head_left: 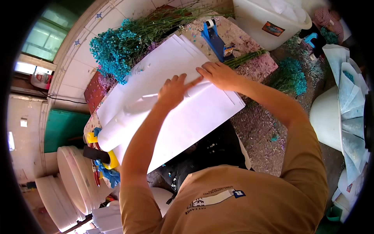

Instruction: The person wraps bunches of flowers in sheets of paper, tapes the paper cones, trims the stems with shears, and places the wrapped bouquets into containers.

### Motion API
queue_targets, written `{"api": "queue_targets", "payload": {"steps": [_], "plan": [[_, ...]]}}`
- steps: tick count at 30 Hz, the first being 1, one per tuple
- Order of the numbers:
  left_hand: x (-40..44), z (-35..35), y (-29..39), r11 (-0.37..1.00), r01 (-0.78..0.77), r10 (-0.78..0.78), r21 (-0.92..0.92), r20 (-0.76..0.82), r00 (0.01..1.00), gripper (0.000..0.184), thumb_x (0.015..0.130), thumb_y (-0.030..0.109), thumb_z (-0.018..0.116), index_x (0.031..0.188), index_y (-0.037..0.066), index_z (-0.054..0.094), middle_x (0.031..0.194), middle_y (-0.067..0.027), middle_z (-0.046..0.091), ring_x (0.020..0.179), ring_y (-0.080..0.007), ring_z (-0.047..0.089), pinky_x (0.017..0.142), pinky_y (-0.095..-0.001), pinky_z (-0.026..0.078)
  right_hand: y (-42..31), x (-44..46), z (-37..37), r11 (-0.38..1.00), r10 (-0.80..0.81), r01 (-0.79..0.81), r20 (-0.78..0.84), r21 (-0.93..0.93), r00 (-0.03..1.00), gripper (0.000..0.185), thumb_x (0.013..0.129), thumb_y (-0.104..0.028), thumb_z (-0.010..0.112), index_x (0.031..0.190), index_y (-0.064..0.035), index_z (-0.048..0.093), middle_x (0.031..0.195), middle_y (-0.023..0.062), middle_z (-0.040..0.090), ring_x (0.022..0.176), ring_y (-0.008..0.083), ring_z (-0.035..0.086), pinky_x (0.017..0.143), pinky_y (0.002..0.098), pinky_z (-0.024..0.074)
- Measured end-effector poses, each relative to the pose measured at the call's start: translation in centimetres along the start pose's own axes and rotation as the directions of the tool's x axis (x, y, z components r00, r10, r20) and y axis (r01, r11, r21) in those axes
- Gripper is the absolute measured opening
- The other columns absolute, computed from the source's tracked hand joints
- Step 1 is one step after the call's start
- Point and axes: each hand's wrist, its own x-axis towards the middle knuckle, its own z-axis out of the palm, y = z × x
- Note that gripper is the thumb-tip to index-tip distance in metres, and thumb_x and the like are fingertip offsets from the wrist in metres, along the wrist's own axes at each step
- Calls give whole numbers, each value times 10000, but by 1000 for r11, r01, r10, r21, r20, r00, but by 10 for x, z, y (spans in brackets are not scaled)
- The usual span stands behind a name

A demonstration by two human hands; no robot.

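Note:
A stack of large white paper sheets (179,128) covers much of the table. Across it lies a loose roll of white paper (120,126), wide at its left end and narrowing toward my hands. My left hand (173,93) rests on this roll, fingers spread, one finger stretched toward the right. Bent over the roll's narrow end, my right hand (220,76) has its fingers close together on the paper; its thumb is hidden. The two hands nearly meet at the fingertips. Whether anything lies inside the roll cannot be seen.
Turquoise dried flowers (115,48) lie along the wall side. A blue tape dispenser (214,41) and green stems (245,58) are past my right hand. Yellow tape (112,160) sits at the left edge. A white tub (269,25) stands behind; another person (329,21) is at far right.

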Motion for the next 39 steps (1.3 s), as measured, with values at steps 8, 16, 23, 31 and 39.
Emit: {"api": "queue_targets", "payload": {"steps": [8,16,23,31,39], "plan": [[-37,-31,73,931,188,-200,-314,-7,980,729,992,580,537,1509,77,432,1436,-228,533,1344,-433,469,1122,-545,391,3,21,-41,978,35,-125,458,168,888,734,664,-214,852,1314,6,589,1249,167,610,1204,348,582,934,422,525],[7,-18,87,940,206,-258,-273,-174,950,780,709,185,809,1439,120,540,1312,-166,629,1133,-341,610,959,-483,459,-11,6,-51,899,94,-319,577,301,811,527,640,-187,809,1122,-16,681,951,207,733,909,395,709,780,472,561],[89,-50,64,818,14,176,-575,273,946,525,622,153,807,1122,10,732,1013,-203,754,986,-354,714,872,-409,543,30,-31,-81,814,166,-426,545,394,822,618,676,-325,866,1188,-26,693,1029,169,743,972,344,710,881,424,539],[124,-72,58,795,105,182,-597,401,898,598,607,160,818,1181,30,709,1043,-190,749,977,-339,708,893,-432,528,101,9,-61,108,819,-663,312,741,482,515,894,-369,805,1084,98,698,986,115,740,885,143,648,809,301,497],[135,-95,52,753,225,185,-618,527,829,640,724,77,734,1351,62,610,1191,-185,714,1089,-318,678,1044,-469,508,23,-32,-120,112,832,-463,172,879,528,315,867,-237,798,1028,29,751,891,92,748,800,153,655,761,313,516]]}}
